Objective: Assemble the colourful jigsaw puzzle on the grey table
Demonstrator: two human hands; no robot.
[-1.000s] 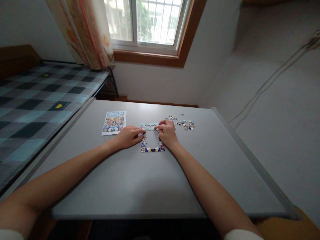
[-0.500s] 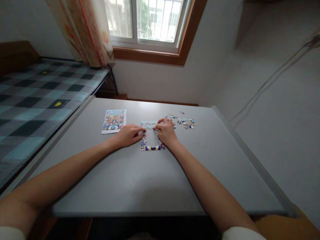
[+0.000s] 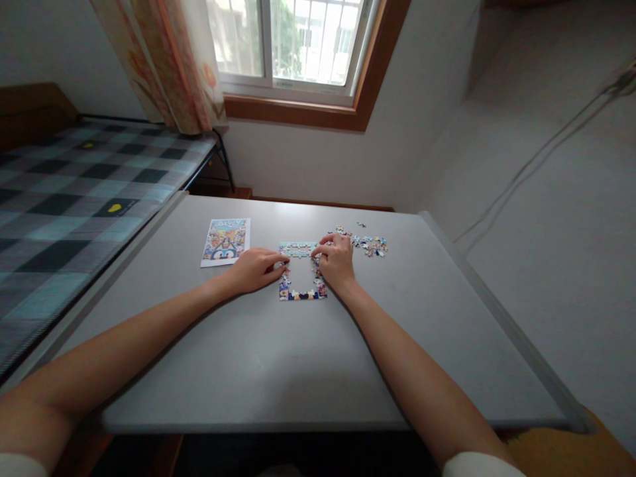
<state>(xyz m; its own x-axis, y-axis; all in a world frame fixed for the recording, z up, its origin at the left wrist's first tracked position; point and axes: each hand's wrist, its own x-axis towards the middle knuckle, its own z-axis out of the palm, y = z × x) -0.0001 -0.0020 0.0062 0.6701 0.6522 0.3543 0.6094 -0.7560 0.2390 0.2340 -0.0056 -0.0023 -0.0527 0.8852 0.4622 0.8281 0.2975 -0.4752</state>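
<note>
A small jigsaw frame (image 3: 301, 295), only its border joined, lies on the grey table (image 3: 278, 358). My left hand (image 3: 256, 268) rests on the table with curled fingers pressing the frame's left edge. My right hand (image 3: 336, 260) lies over the frame's right side, its fingers bent and pinched at the top right corner. Whether it grips a piece is hidden. Loose puzzle pieces (image 3: 370, 245) are scattered just right of my right hand.
A printed reference picture (image 3: 226, 241) lies left of the frame. A bed with a checked cover (image 3: 74, 199) borders the table's left side. A window and curtain are behind, and a wall with a cable is to the right.
My right hand has shifted slightly right along the frame's top edge toward its corner. My left hand stays on the left edge.
</note>
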